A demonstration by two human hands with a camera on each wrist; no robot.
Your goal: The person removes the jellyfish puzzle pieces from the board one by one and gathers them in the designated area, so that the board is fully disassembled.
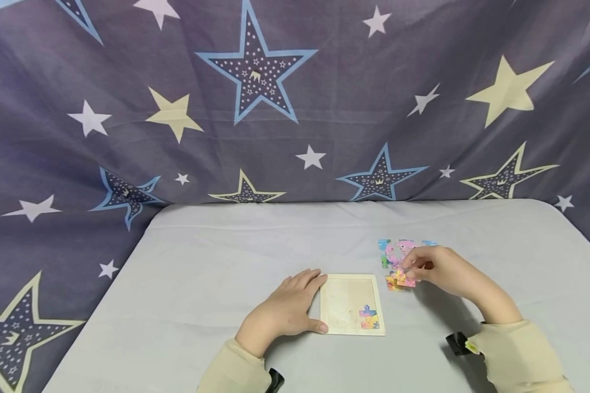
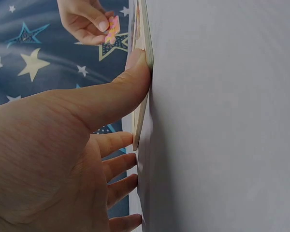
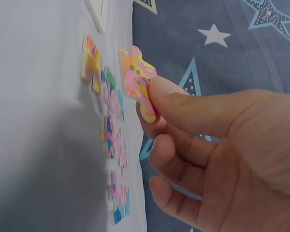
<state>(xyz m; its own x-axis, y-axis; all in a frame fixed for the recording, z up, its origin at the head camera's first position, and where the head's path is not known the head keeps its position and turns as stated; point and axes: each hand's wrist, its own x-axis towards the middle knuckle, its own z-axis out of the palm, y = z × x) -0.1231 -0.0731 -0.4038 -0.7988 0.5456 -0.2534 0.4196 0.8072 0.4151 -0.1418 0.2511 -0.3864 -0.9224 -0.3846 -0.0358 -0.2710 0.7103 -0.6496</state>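
Note:
My left hand [image 1: 287, 305] lies at the left side of a shallow wooden puzzle tray [image 1: 341, 303]. Its thumb presses the near left corner, and the outstretched fingers reach along the left edge to the far corner. One colourful jigsaw piece [image 1: 369, 319] sits in the tray's near right corner. To the right of the tray, my right hand [image 1: 440, 267] pinches a pink and yellow jigsaw piece [image 3: 135, 72] between thumb and index finger, raised off the table. A yellow-orange jigsaw piece [image 3: 91, 60] lies on the table close beside it.
Several more jigsaw pieces [image 1: 390, 252], pink, blue and green, lie grouped beyond the right hand, which partly hides them. A pale grey cloth [image 1: 216, 262] covers the table. Behind the table hangs a dark curtain [image 1: 285, 142] printed with stars.

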